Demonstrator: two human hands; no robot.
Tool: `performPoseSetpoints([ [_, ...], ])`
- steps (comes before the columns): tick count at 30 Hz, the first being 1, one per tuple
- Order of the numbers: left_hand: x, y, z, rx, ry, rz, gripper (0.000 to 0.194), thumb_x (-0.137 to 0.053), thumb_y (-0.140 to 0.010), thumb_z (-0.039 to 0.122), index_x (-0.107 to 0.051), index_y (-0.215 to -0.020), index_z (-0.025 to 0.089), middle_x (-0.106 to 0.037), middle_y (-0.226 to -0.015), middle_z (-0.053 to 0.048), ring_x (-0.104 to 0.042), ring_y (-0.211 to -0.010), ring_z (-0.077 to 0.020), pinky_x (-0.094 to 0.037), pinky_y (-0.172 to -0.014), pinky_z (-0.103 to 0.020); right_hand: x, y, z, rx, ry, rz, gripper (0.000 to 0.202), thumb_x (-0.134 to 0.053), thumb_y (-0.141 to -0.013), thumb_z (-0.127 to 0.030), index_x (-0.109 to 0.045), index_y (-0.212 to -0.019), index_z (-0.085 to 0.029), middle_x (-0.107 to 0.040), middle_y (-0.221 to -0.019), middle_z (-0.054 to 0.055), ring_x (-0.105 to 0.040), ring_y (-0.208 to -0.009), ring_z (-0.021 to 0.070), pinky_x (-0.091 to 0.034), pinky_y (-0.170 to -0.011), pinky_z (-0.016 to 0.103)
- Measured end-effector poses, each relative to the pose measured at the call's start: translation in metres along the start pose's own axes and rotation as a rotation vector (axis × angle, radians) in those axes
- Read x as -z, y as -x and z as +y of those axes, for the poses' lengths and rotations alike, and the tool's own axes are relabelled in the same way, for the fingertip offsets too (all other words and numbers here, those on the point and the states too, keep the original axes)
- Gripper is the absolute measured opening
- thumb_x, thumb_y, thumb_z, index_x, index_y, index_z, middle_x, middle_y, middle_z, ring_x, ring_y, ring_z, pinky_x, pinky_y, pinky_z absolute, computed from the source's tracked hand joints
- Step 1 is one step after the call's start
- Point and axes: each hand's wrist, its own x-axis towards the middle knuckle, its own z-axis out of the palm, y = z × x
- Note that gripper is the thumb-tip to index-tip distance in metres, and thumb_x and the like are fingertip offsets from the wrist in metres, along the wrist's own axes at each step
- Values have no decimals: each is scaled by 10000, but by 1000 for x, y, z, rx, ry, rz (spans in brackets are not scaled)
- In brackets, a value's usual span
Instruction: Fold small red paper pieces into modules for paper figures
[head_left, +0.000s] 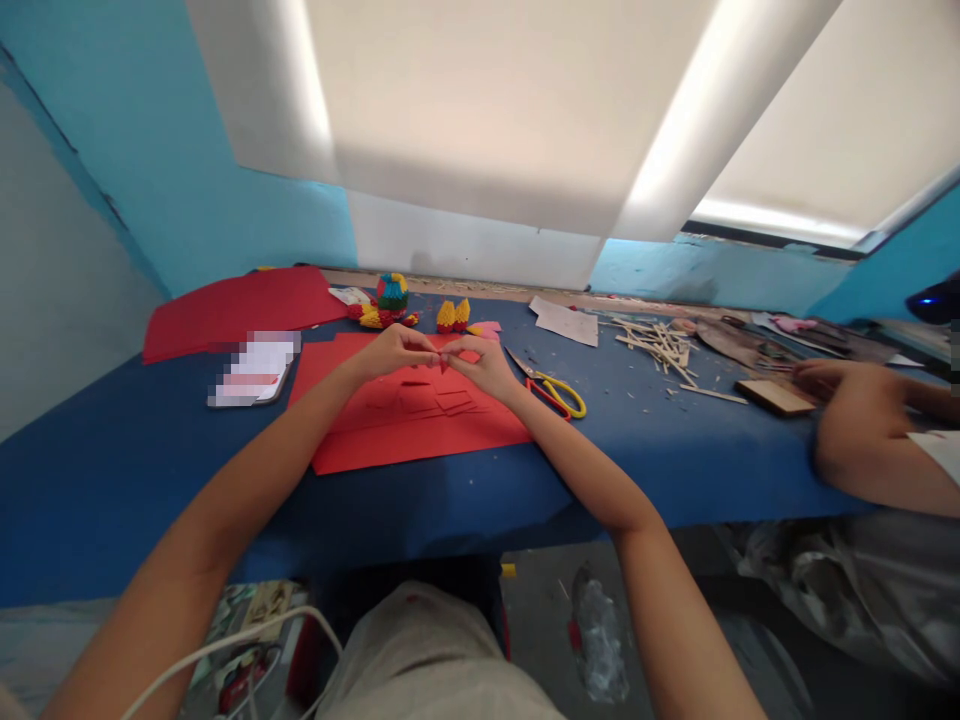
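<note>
Both hands meet over red paper sheets [352, 447] on the blue table. My left hand [399, 350] is closed, its fingertips pinching a small red paper piece [444, 362]. From the other side, my right hand [480, 365] pinches the same piece, which the fingers mostly cover. Several small cut red rectangles [452, 401] lie on the sheets just below the hands. To the right of my right hand rest scissors [559, 397] with red and yellow handles. Behind the hands stand folded-paper figures, one multicoloured [392, 292] and one yellow and red [453, 316].
A phone [259, 368] and a larger red sheet [232, 312] lie at the left. Thin wooden sticks [660, 345], a white paper [566, 321] and a wooden block [775, 397] are on the right. Another person's arm [862, 430] rests at the right edge.
</note>
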Motion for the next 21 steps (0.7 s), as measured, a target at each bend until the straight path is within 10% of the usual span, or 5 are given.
performPoseSetpoints([
  [13,-7,-1,1,-51,-73,225,209,-641,-717,328,-713,-702,133,-680,-657,-36,-582,-611,-127,-439,-552,-205,-4,0,-5,-44,52,139,178,-655,-779,-359,-657,-819,-185,-703,-833,31,-650,-801,161,-500,-755,279],
  [21,-4,-1,-4,-41,-2,115,202,-609,-755,297,-717,-753,127,-704,-694,-49,-603,-598,-116,-475,-535,-192,-2,-3,1,-27,-38,89,151,-591,-833,-320,-657,-798,-188,-700,-797,19,-645,-763,145,-498,-723,267],
])
